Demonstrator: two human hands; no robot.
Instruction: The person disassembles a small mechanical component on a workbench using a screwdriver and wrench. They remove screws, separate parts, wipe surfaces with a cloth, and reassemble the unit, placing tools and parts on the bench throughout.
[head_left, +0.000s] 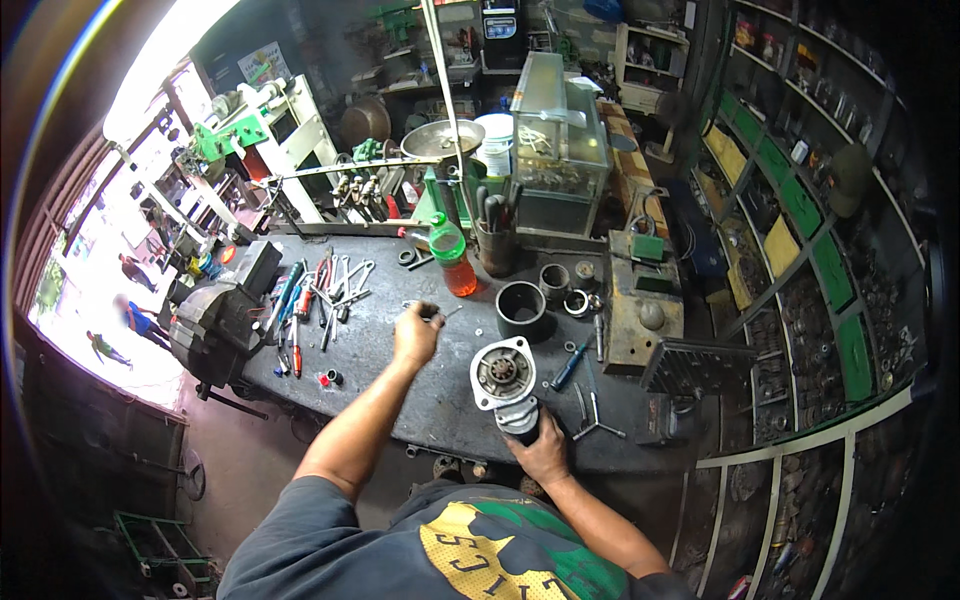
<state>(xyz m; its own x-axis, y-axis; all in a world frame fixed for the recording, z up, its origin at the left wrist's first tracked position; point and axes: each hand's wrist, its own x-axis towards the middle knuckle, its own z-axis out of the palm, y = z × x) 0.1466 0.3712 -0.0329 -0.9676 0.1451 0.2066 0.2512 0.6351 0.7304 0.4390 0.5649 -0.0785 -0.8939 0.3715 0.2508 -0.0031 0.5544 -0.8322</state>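
A starter motor stands on the dark workbench, its silver flanged end and toothed pinion facing up. My right hand is wrapped round the dark cylinder on its near side. To the left, above the bench, my left hand is closed in a pinch; a thin metal piece sticks out from the fingertips, too small to name. Just beyond the starter motor sits an open dark metal cylinder. A blue-handled screwdriver and a three-armed wrench lie to its right.
Several wrenches and screwdrivers lie on the bench's left, near a large vise. A bottle of red liquid stands beside a tool-filled can at the back. A heavy metal block occupies the right; shelves line the wall.
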